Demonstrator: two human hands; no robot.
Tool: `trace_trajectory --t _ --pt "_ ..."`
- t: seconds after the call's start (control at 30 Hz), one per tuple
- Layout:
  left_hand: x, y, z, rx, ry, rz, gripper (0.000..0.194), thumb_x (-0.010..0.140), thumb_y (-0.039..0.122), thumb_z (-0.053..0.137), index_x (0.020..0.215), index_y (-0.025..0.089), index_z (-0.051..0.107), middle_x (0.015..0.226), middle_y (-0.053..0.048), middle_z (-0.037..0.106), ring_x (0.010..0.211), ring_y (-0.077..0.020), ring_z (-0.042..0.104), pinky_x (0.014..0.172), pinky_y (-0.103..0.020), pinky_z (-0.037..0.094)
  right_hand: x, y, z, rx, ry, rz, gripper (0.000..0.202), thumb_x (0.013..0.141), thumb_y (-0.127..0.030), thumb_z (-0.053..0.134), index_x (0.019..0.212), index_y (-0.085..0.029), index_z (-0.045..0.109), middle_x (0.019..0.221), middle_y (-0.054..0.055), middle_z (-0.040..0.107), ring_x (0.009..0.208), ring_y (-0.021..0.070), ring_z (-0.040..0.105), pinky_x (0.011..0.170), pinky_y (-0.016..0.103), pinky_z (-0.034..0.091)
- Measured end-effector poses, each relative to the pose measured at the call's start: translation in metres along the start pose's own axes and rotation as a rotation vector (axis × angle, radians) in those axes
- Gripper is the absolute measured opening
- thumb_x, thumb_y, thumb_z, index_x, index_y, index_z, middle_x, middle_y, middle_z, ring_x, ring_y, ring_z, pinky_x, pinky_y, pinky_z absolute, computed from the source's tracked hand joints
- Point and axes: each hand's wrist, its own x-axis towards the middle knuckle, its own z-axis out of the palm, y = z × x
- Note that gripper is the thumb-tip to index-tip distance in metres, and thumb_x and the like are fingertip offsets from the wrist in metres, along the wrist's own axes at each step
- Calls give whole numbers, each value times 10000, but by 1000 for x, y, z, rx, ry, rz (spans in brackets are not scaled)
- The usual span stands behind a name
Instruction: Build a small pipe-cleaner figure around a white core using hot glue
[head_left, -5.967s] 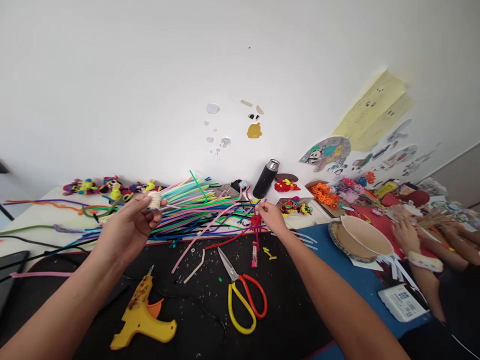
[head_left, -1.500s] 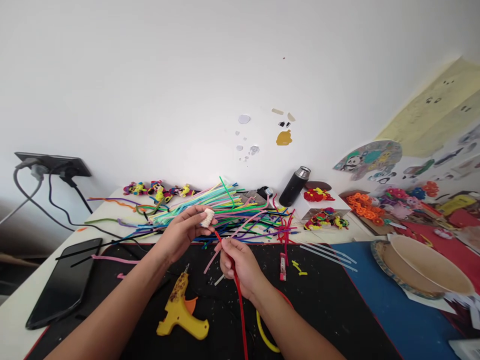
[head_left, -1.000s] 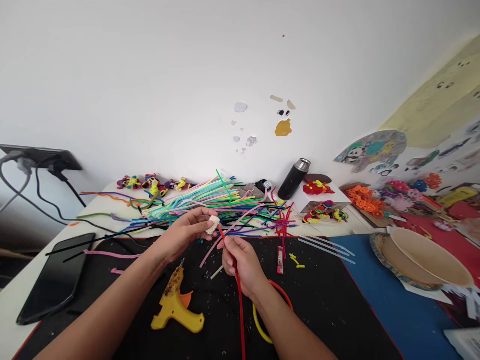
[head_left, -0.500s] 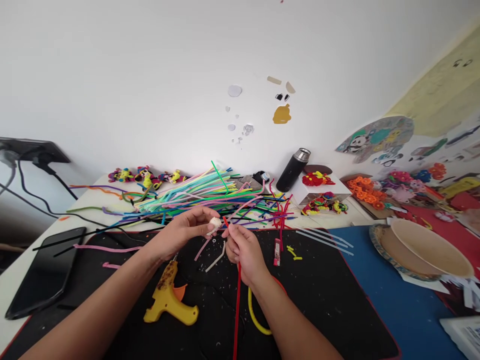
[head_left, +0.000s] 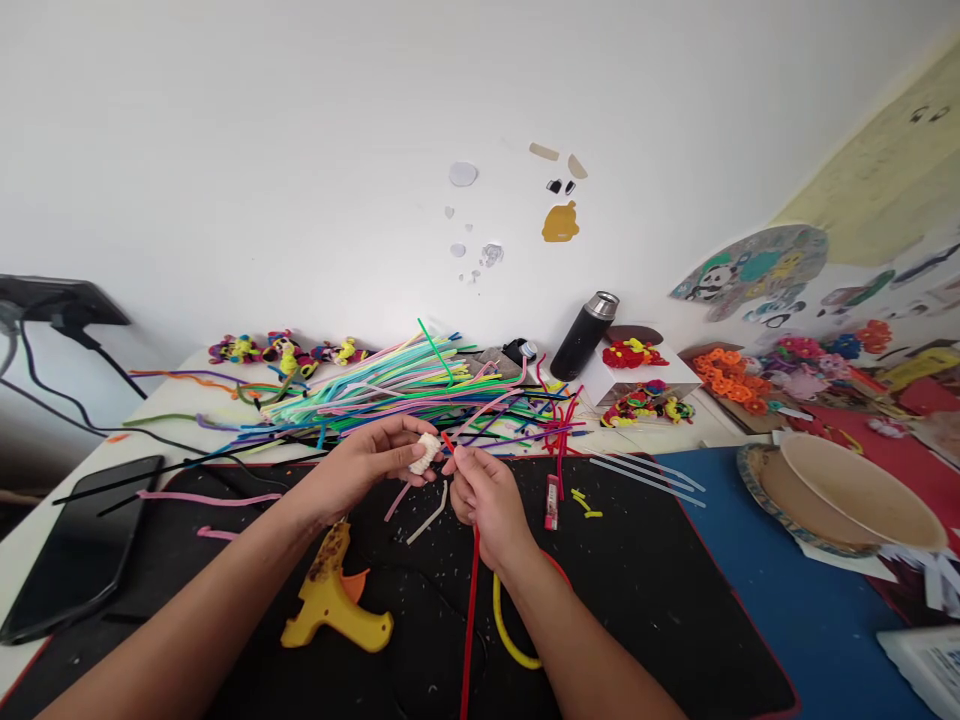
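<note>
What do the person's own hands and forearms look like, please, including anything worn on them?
The left hand and right hand are ungloved, with no ring showing. The left forearm and right forearm are bare, with no sleeve, watch or bracelet in view.

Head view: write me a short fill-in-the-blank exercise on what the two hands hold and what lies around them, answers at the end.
1. The left hand holds an off-white piece, while the right hand holds a long strip whose colour is ____.
2. The glue gun has a yellow body and a trigger coloured ____.
3. The mat beneath the glue gun is mostly ____.
4. From the wearer's viewpoint, the flask stands to the ____ of the glue gun.

Missing words: red; orange; black; right.
</note>
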Motion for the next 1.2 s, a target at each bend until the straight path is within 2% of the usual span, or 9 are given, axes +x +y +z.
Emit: trace_trajectory --t 0.77,0.9,1.07,1.2 --pt "-1 2 6 10 -3 23 350 761 367 866 1034 183 748 899 -52 717 788 -201 688 668 -298 603 -2 3 2 -85 3 -7 434 812 -573 739 695 -175 613 451 -117 300 392 43 201 405 215 147" --pt "-1 3 4 -27 -15 -1 363 754 363 874 1039 179 746 892 -53 721 739 -188 696 634 -270 584 -1 4 1 -55 12 -16 429 811 -568 746 707 -173 615 454 -115 314 384 42 222 404 215 154" --pt "-4 4 1 -44 -55 -11 395 782 337 850 1134 194 745 882 -63 728 676 -170 676 624 -270 573 -1 5 2 -61 -6 -8 432 818 -572 747 718 -172 617 454 -113 332 377 42 235 402 215 164" --pt "-5 5 1 5 -82 18 348 802 359 828 1099 191 762 856 -69 726 676 -168 657 615 -259 557 -2 6 2 -66 -33 17 444 818 -581 747 716 -168 617 455 -110 340 384 39 231 400 209 159"
